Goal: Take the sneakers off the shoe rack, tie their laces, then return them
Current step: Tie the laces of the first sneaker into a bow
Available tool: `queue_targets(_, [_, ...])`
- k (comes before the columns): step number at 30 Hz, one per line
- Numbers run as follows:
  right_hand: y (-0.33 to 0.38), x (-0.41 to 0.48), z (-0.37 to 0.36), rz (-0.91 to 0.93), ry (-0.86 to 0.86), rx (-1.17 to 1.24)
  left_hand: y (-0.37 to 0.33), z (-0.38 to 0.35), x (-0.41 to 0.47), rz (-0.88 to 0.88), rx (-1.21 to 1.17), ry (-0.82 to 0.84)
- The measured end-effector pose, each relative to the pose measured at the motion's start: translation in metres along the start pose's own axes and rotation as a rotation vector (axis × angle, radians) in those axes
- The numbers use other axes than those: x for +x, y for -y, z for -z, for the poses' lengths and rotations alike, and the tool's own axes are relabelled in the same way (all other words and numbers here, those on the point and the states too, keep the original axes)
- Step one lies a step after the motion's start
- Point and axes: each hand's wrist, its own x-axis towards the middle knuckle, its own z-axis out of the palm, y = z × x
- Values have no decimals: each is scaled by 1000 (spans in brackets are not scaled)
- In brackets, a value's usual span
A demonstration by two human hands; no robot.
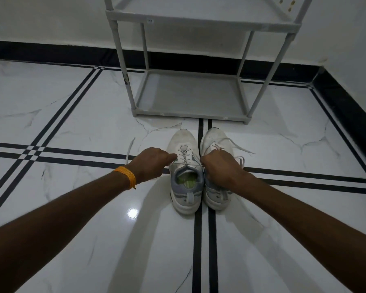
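Two white and grey sneakers stand side by side on the floor, toes toward the rack. The left sneaker (185, 176) has its lace pulled taut sideways across the tongue. My left hand (151, 163) grips one end of that lace at the shoe's left side. My right hand (220, 170) grips the other end and rests over the right sneaker (217, 142), hiding its tongue. The right sneaker's laces (239, 145) trail loose to the right. A free lace end (129, 150) trails on the floor past my left hand.
A grey shoe rack (190, 114) stands just beyond the sneakers against the white wall, both visible shelves bare. The floor is glossy white marble tile with black stripes. A black skirting (347, 115) runs along the walls and the corner at right.
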Motion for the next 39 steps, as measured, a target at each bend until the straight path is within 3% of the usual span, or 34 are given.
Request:
queue_targets(7, [2,-2,2,-64,14,71,-1,-6,-1,50,-83,26])
queue_targets(11, [1,-1,14,-188,50,323,2,-10,-4,176,-261,22])
queue_targets(16, [-7,-8,50,-292,83,827,4,5,1,311,-368,205])
queue_targets(22, [9,5,29,-392,5,1534,-2,29,7,496,-1277,-10])
queue_targets(26, [16,11,15,-455,-55,1920,-14,12,8,545,-1621,-155])
queue_targets(31, [23,14,6,-471,-69,1900,-30,0,10,528,-1565,-315])
queue_targets(39, [23,20,6,-508,-180,1794,-36,-9,20,451,-1487,-397])
